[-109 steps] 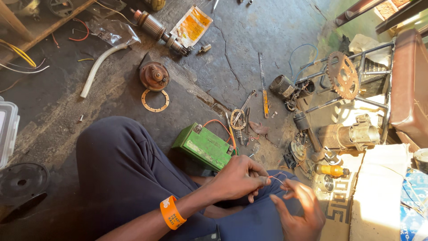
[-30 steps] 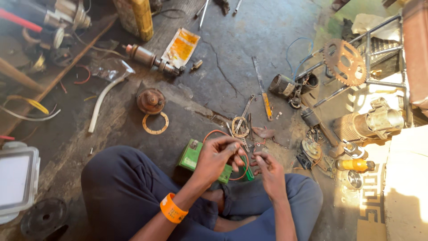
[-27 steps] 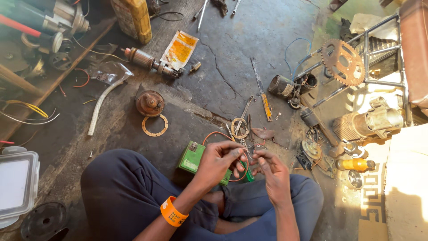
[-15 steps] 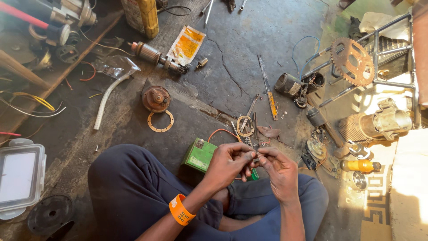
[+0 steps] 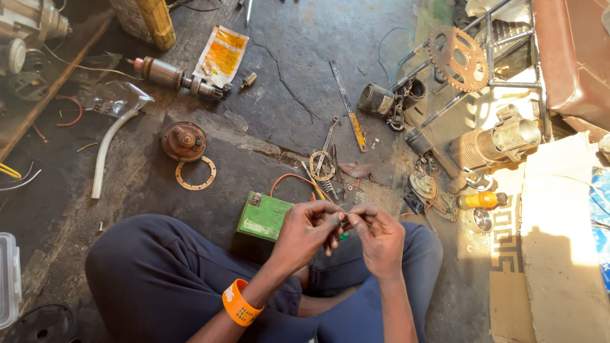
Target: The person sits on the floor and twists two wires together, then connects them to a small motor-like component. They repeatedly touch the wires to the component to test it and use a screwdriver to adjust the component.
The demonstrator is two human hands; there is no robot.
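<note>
I sit cross-legged on a dark concrete floor in dark blue trousers. My left hand point(image 5: 308, 230), with an orange wristband point(image 5: 238, 302) on its wrist, and my right hand point(image 5: 381, 238) meet fingertip to fingertip over my lap. Together they pinch a small part point(image 5: 344, 223), too small to identify; a bit of green shows just below it. A green box-shaped battery point(image 5: 264, 216) lies on the floor just left of my left hand, with an orange wire point(image 5: 287, 178) curving off behind it.
Scattered ahead: a rusty round motor part point(image 5: 183, 140) and flat ring gasket point(image 5: 196, 173), an armature point(image 5: 175, 76), a white hose point(image 5: 108, 152), a long flat file point(image 5: 347, 105), a wrench point(image 5: 328, 136), a sprocket point(image 5: 457, 58), an engine cylinder point(image 5: 492, 141), a yellow bottle point(image 5: 480, 200).
A few seconds ago my hands worked low at my right knee. They have since come together in front of the green battery and closed on the small part; the view shifted slightly.
</note>
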